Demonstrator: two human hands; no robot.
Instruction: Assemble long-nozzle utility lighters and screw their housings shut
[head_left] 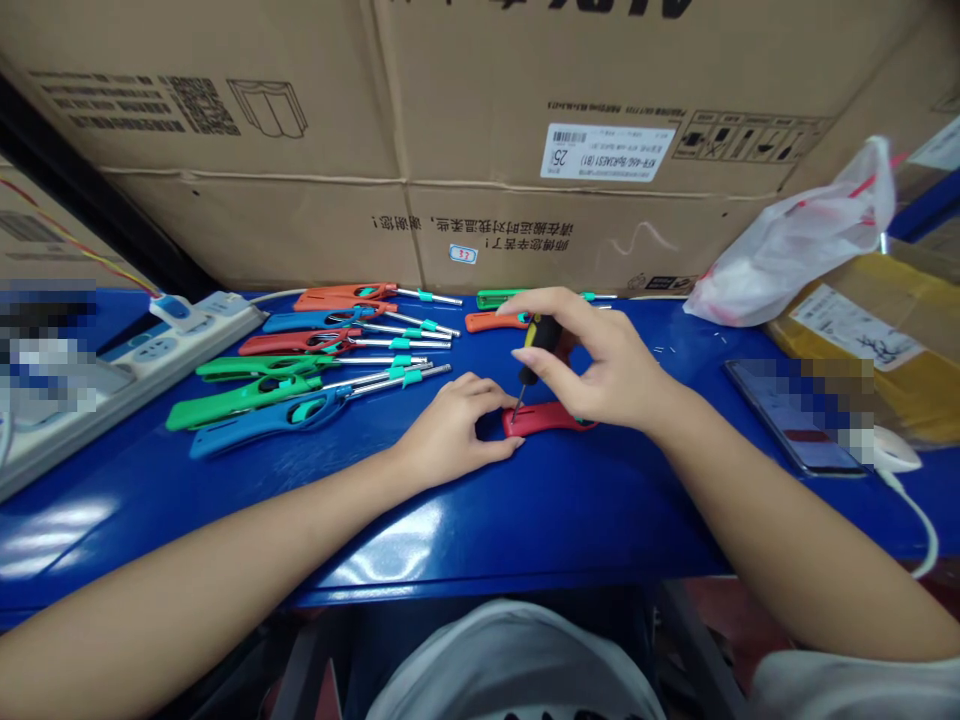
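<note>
A red long-nosed lighter [551,416] lies flat on the blue table, its far part hidden behind my right hand. My left hand [461,428] pinches the lighter's left end between thumb and fingers. In my right hand [600,355] is a screwdriver [541,338] with a black and yellow handle, held nearly upright. Its tip meets the lighter's body near the end that my left hand steadies. Just behind my right hand lie an orange lighter [491,321] and a green lighter [499,298], both partly covered.
Several coloured lighters [259,428] lie in a row at the left, beside a white power strip [161,350]. A large cardboard box [300,220] stands along the back. On the right are a phone [787,420], a white plastic bag [795,250] and a taped parcel [892,350].
</note>
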